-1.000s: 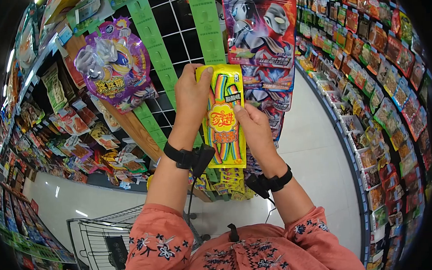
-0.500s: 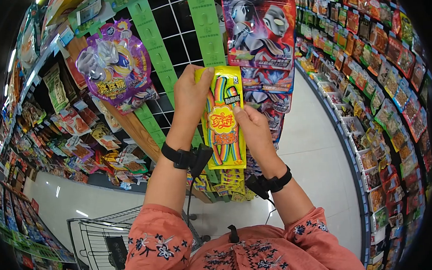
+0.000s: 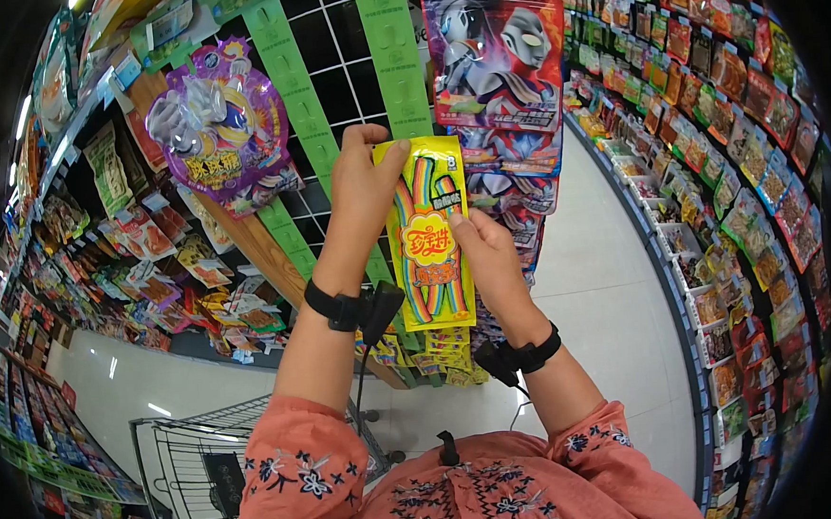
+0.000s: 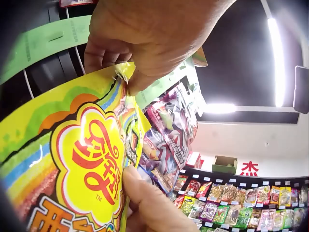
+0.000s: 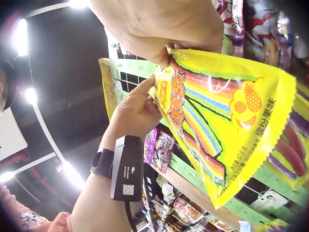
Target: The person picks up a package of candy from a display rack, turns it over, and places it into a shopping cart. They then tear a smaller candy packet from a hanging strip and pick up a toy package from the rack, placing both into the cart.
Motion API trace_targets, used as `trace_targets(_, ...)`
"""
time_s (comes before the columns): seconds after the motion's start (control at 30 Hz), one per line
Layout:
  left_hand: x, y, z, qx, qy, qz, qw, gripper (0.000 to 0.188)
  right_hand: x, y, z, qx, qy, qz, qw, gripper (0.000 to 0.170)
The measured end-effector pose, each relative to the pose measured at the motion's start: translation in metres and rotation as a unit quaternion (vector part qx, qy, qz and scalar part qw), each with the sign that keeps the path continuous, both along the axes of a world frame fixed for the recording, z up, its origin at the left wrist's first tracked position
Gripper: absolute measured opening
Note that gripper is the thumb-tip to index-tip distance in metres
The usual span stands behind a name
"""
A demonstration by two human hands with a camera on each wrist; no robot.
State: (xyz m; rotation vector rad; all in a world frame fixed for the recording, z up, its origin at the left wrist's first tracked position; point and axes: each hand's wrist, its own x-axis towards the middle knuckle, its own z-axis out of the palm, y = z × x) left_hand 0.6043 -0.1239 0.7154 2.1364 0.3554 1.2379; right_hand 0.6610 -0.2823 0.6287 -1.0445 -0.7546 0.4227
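Note:
A yellow candy bag (image 3: 431,249) printed with rainbow strips is held upright in front of the chest in the head view. My left hand (image 3: 365,182) pinches its top left corner, thumb on the printed front. Lower on the right edge, my right hand (image 3: 490,260) grips the bag with its thumb across the front. The left wrist view shows the bag's front (image 4: 91,159) close up, creased near the pinched corner. In the right wrist view the bag's lower end (image 5: 231,121) hangs free, with a zigzag edge.
Green hanging strips (image 3: 396,61) run down a black grid rack ahead. A purple candy bag (image 3: 217,124) hangs at left and red Ultraman bags (image 3: 498,55) at right. A wire shopping cart (image 3: 195,473) stands at lower left. Shelves of packaged snacks (image 3: 716,193) line the right side.
Both hands and the yellow candy bag have dropped slightly in the head view. The grip of each hand on the bag stays much the same.

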Motion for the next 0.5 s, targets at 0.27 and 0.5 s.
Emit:
trace_targets(0.27,-0.005,-0.009,0.001,-0.107,-0.032,-0.078,0.991,0.036,0.000,-0.008,-0.008,-0.005,-0.034,-0.022,0.999,0.026)
trace_targets(0.5,-0.007,-0.001,0.016,-0.310,-0.002,-0.229,0.923,0.032,0.000,-0.019,-0.001,0.003,-0.041,-0.024,0.999,0.026)
